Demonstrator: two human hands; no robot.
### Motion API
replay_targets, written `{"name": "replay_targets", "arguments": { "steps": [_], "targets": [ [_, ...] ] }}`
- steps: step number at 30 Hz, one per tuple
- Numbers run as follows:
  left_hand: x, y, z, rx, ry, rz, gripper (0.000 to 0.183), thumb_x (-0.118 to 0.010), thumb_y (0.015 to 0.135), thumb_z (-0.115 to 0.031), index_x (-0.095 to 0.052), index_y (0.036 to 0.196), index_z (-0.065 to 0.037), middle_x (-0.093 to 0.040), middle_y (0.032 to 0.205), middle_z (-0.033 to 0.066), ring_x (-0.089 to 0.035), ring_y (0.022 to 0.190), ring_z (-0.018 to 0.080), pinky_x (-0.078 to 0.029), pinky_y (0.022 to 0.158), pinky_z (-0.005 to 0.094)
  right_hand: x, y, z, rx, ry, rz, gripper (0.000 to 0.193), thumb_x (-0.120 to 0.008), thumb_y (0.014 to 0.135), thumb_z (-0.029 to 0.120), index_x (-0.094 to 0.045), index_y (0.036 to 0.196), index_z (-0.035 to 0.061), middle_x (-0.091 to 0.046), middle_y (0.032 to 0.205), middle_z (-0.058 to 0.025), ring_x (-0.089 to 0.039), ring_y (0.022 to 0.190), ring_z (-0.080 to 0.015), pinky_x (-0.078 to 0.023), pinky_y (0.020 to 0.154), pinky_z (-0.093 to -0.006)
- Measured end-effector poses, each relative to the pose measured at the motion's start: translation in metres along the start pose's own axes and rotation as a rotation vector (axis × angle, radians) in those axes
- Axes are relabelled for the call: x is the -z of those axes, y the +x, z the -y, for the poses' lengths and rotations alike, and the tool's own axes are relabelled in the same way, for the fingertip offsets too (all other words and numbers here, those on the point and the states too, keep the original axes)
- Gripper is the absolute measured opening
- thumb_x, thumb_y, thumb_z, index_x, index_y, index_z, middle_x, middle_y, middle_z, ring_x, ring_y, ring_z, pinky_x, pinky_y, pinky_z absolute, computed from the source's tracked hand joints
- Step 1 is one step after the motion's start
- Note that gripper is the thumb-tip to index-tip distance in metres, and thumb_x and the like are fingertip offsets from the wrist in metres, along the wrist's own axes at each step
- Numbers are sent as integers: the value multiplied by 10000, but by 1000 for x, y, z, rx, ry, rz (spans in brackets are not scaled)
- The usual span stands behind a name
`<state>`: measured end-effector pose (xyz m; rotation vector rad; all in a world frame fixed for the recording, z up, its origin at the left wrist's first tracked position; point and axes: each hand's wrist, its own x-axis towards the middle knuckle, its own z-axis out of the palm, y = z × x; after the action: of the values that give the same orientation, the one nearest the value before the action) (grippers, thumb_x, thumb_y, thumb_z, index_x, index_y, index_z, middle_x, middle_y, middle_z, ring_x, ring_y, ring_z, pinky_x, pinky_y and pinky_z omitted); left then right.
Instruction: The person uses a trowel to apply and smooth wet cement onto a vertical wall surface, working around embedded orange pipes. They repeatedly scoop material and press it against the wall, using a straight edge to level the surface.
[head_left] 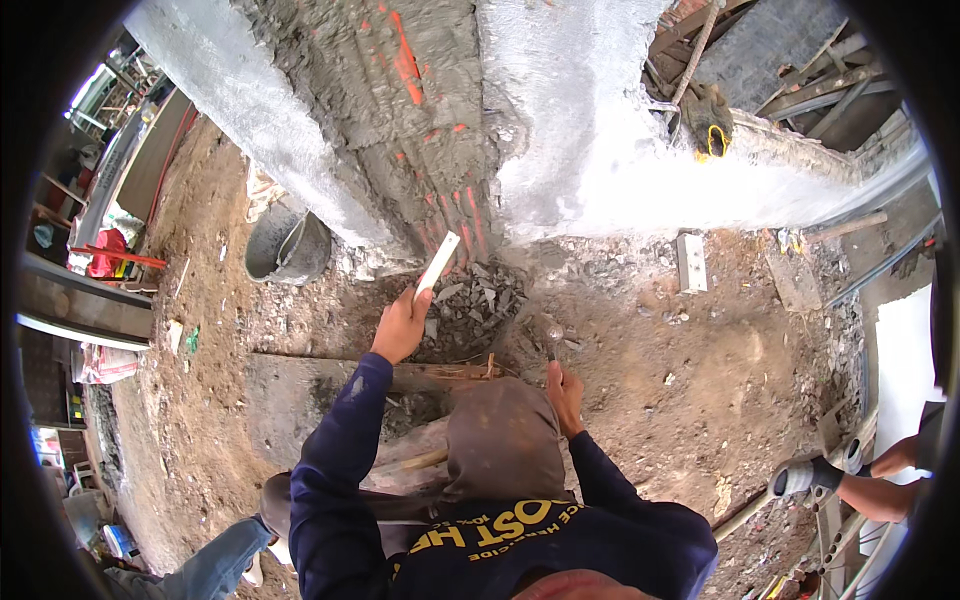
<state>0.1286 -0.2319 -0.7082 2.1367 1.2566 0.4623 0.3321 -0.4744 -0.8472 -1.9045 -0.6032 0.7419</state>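
My left hand [402, 325] is closed around one end of a flat, pale strip [437, 262], which slants up toward the base of the wall. My right hand [566, 395] is closed on a small tool [553, 335] with a dark handle; its far end looks rounded and greyish, though too small to name. Ahead, rough grey mortar [420, 130] fills a band between two whitish wall faces, with orange tubes [474, 215] showing through. A heap of grey rubble [475, 305] lies at the foot of that band, beyond my hands.
A dark bucket [288, 245] leans left of the wall's base. A pale rectangular block [691, 263] stands at right. Nearer lies a mortar-stained board [285, 400]. Another person's shod foot [800, 476] is at far right; a jeans leg [215, 560] shows lower left.
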Motion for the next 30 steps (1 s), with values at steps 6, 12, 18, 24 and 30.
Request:
{"name": "replay_targets", "arguments": {
  "steps": [6, 12, 18, 24, 30],
  "targets": [
    [2, 36, -31, -52, -56, -138, 380, -448, 982, -388, -520, 965, -15, -595, 669, 234, -576, 658, 472, -432, 572, 527, -5, 15, -15, -6, -75, 63, 630, -493, 935, 524, -426, 623, -20, -359, 550, -72, -345, 567, -127, -303, 504, -370],
    [12, 94, -87, -364, 451, -333, 344, -516, 946, -410, -511, 919, -67, -623, 685, 132, -638, 583, 340, -493, 478, 457, -7, 20, 12, 70, -250, -36, 605, -536, 901, 535, -530, 636, -9, -513, 545, -121, -513, 518, -259, -360, 520, -394],
    [24, 168, -85, -895, 824, -480, 281, -607, 826, -216, -564, 1078, -99, -608, 714, 19, -654, 585, 205, -513, 460, 344, 27, 9, -9, 89, -538, -22, 574, -547, 881, 528, -613, 721, -20, -595, 636, -211, -595, 649, -413, -429, 593, -488],
    [16, 205, -94, -902, 1053, -351, 545, -601, 773, -130, -513, 1306, -51, -612, 712, 20, -646, 584, 168, -512, 461, 333, 42, -2, -42, -66, -643, 68, 610, -542, 861, 574, -645, 760, -19, -618, 675, -227, -609, 681, -421, -444, 617, -500],
    [-1, 216, -99, -943, 1017, -376, 421, -613, 765, -149, -576, 1178, -75, -589, 722, -6, -622, 605, 149, -510, 500, 305, 36, -16, -55, -120, -588, 59, 639, -538, 856, 601, -650, 773, -23, -626, 701, -228, -617, 698, -415, -455, 631, -479]
  ]
}}
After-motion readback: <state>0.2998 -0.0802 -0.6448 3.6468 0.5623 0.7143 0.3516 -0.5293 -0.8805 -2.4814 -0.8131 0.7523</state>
